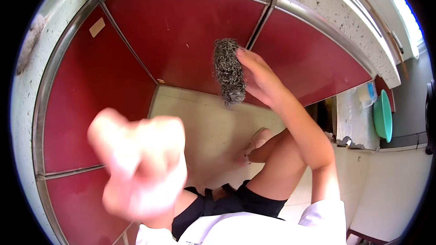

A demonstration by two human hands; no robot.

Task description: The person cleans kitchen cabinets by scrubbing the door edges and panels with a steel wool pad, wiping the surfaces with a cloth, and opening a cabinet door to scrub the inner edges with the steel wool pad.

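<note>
A dark grey steel wool scrubber (228, 71), long and shaggy, is in my right hand (261, 79). My fingers and thumb grip it along its right side, and it hangs nearly upright in front of the red cabinet doors, apart from them. My left hand (141, 163) is raised close to the camera at the lower left. It is blurred and overexposed. Its fingers look bent, but whether they hold anything does not show.
Red cabinet panels (177, 22) with metal frames curve around the front and left. Above them runs a speckled countertop (336, 18). At right, a green basin (384, 115) stands beside a pale ledge (352, 120). Pale floor tiles (200, 122) lie below.
</note>
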